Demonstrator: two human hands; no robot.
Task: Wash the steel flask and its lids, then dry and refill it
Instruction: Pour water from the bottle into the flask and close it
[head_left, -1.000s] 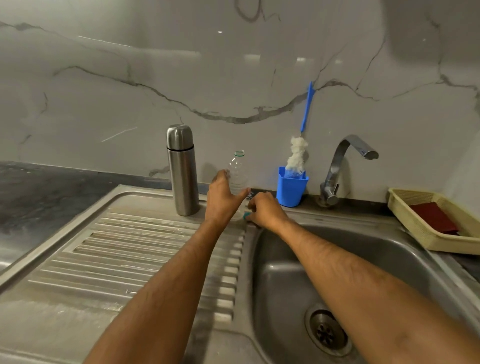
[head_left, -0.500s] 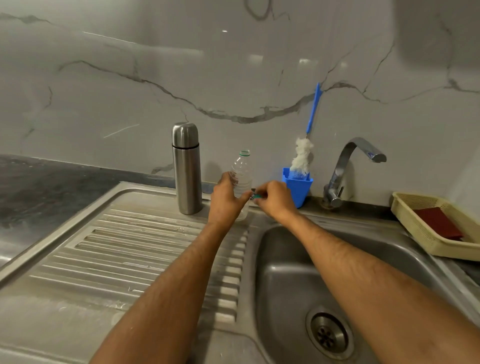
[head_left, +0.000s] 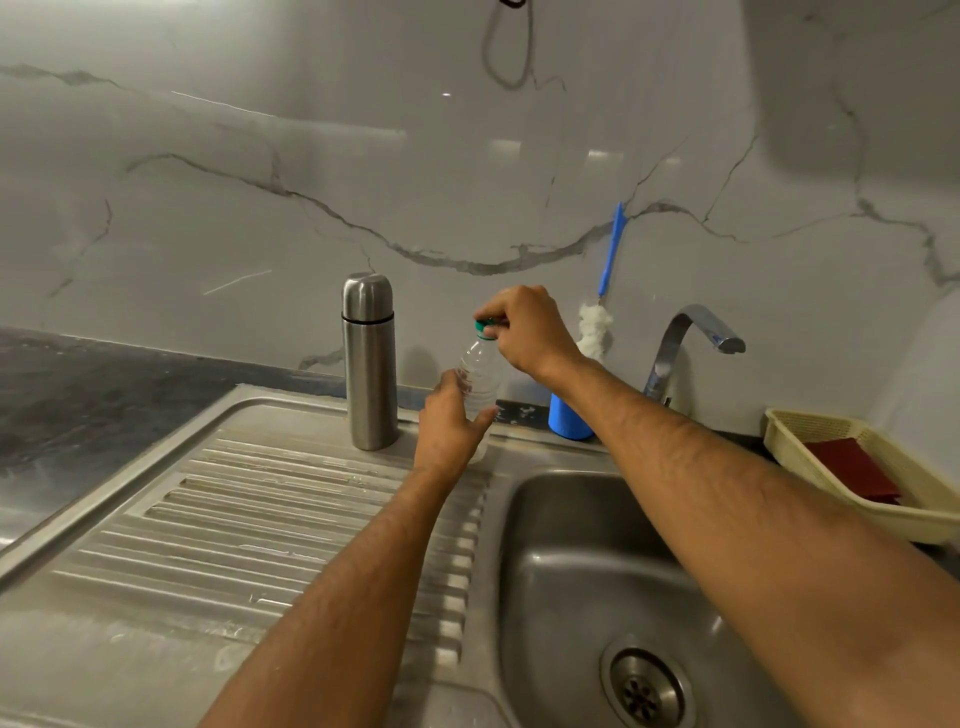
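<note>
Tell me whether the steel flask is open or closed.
Closed: the steel flask stands upright on the draining board with its lid on.

The flask is brushed steel with a dull sheen; the ribbed draining board and sink are scuffed, matt steel, the tap shinier; the bottle is clear ridged plastic with a green plastic cap; the wall is glossy veined marble; the basket is woven-look cream plastic
</note>
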